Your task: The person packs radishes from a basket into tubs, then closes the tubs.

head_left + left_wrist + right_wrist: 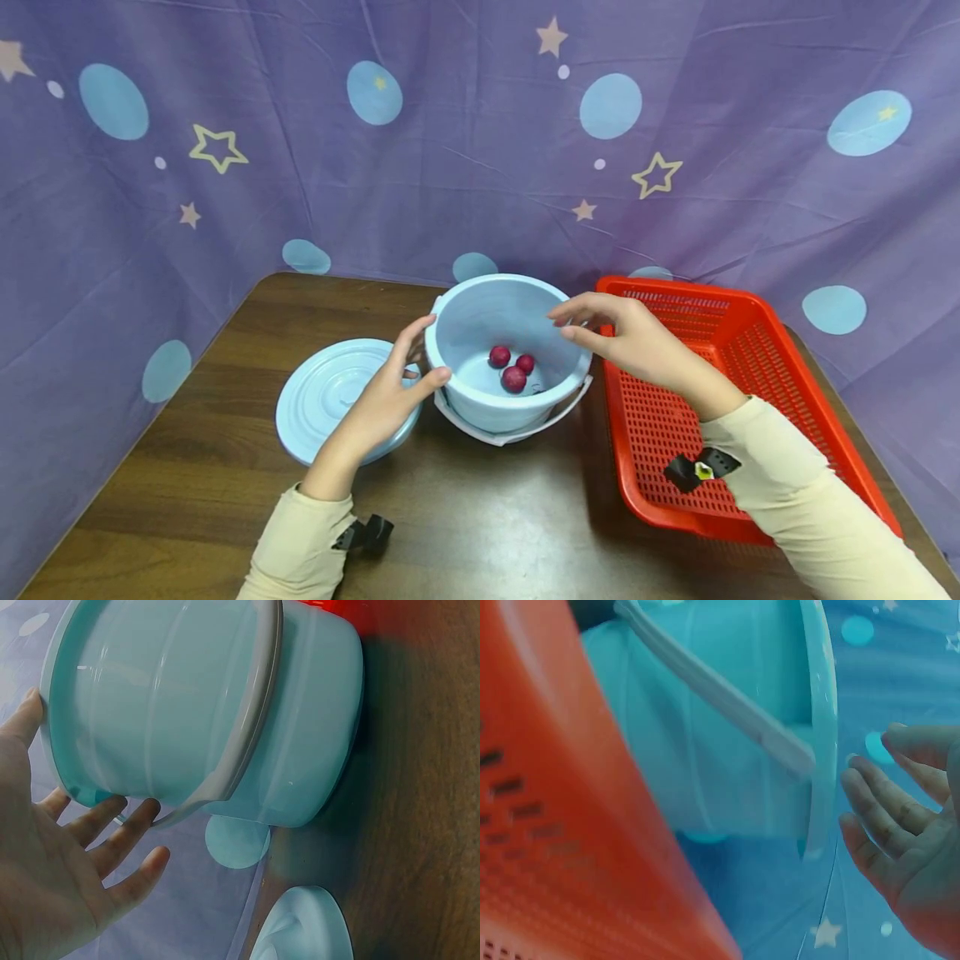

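Observation:
A light blue bucket (495, 408) stands upright on the table with three round, dark red radishes (513, 379) on its bottom. At the bucket's left side, my left hand (382, 396) touches the rim with thumb and fingers spread; the left wrist view shows these fingers (124, 844) loosely extended. My right hand (630, 337) hovers at the right of the rim, fingertips over the opening. A small reddish spot shows by its fingertips in the head view, but in the right wrist view the relaxed hand (907, 825) shows nothing held.
A red perforated basket (622, 467) stands right of the bucket, under my right forearm. The light blue lid (315, 417) lies on the brown table (487, 517) at left, partly behind my left hand. The bucket's pale handle (480, 435) hangs down in front. A purple curtain (480, 200) hangs behind.

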The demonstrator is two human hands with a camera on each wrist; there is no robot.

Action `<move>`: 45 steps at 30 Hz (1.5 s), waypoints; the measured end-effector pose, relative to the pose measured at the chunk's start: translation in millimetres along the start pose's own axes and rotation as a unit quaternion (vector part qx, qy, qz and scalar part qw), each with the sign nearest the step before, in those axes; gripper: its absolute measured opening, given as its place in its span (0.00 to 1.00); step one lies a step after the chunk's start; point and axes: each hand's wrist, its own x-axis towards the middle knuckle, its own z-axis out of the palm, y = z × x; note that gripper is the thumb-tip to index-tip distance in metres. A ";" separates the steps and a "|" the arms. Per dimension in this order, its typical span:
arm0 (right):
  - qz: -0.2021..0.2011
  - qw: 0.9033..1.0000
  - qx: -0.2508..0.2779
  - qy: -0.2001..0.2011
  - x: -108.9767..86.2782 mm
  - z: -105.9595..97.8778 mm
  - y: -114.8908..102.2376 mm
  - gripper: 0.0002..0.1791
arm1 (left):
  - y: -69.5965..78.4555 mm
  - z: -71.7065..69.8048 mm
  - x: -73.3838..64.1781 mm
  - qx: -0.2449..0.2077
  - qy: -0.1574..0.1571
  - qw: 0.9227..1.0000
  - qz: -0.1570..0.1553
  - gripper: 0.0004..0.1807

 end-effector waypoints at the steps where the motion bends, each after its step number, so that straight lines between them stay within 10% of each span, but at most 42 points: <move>1: 0.005 1.000 0.000 0.006 -1.7 -3.1 2.3 0.13 | 0.3 0.0 -0.1 0.000 -0.001 1.000 0.000 0.38; 25: 0.087 0.992 -0.015 0.088 -23.5 -40.2 99.3 0.14 | -2.0 2.5 -0.3 0.000 0.001 1.000 0.002 0.37; 45: 0.213 0.975 -0.057 0.037 -32.6 -49.4 165.8 0.17 | 0.9 0.9 0.4 -0.001 0.003 1.000 0.001 0.38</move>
